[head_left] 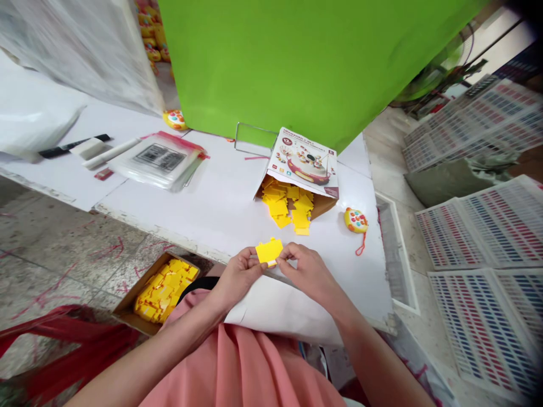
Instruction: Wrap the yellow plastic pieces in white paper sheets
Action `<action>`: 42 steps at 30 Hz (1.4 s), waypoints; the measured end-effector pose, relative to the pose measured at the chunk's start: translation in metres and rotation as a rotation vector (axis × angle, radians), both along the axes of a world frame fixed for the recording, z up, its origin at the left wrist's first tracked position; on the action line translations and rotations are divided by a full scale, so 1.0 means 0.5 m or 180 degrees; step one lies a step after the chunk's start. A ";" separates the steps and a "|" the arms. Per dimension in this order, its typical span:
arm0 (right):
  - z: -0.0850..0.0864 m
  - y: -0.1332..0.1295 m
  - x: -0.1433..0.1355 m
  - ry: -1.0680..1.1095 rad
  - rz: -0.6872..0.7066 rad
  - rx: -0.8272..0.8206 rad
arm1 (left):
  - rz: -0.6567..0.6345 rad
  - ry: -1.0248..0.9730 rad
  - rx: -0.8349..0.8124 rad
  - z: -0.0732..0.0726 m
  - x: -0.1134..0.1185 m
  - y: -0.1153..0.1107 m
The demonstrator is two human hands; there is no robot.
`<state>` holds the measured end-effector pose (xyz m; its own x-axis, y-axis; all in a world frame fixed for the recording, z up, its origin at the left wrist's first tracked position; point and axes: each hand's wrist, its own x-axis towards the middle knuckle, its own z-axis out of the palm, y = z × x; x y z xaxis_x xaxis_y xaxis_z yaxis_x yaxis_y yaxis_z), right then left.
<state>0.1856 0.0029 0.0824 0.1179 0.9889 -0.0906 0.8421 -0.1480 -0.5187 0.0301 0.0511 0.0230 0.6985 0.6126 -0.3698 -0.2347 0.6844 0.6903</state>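
Note:
Between my two hands, above the table's near edge, is a small flat yellow plastic piece (268,251) with little tabs and a white patch at its lower edge. My left hand (244,271) pinches its left side, thumb in front. At the right side, the fingertips of my right hand (303,265) close on its corner near the white patch. Just beyond the hands, a printed toy box (303,158) lies on its side with its mouth toward me, and many similar yellow pieces (278,206) spill from it.
A carton (123,308) of yellow pieces stands low at the left. Plastic bags (155,161) lie on the table (220,192) beside a white roll (112,152). A yellow toy (355,220) with a red cord sits at the right. A green panel (271,62) rises behind; white crates (479,316) stand at far right.

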 end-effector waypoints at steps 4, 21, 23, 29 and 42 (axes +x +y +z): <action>-0.017 -0.004 -0.006 -0.0209 -0.0057 0.0228 | 0.0120 0.0071 0.0022 -0.005 0.003 -0.006; -0.050 -0.019 -0.037 0.0527 -0.0777 0.0324 | 0.0224 0.0046 0.0004 -0.013 0.004 -0.019; -0.063 -0.020 -0.030 0.0630 -0.0669 0.0337 | 0.0185 0.0007 0.0002 -0.012 0.002 -0.018; -0.051 -0.017 0.009 0.0871 -0.1147 0.0788 | 0.0193 0.0348 -0.0007 -0.014 0.002 -0.025; 0.003 0.010 -0.111 0.1187 -0.0147 0.0733 | 0.0204 0.0292 0.0749 0.001 -0.027 -0.024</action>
<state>0.1301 0.0079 0.0839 0.1635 0.9827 0.0868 0.5862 -0.0260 -0.8098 0.0168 0.0391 0.0236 0.6255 0.7312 -0.2720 -0.2014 0.4882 0.8492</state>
